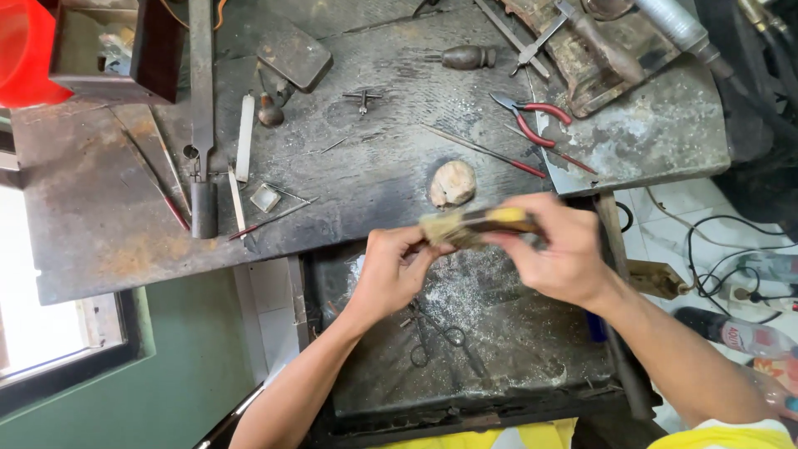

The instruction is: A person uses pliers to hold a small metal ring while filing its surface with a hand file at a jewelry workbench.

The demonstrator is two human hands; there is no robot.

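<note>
We hold a small brush between both hands, over the dark tray below the tabletop. Our right hand is clamped around its yellow and dark handle; motion blurs it, so we cannot make out its full shape. Our left hand pinches the pale bristle end, and whether it also grips something small there is hidden behind the fingers. The two hands are close together, almost touching.

In the tray we make out one pair of scissors, dim among the metal dust. On the tabletop we count one pair of red-handled pliers, one pale rounded lump just beyond the brush, one long flat file and one wooden-handled tool. A red container at the top left is cut off by the frame edge.
</note>
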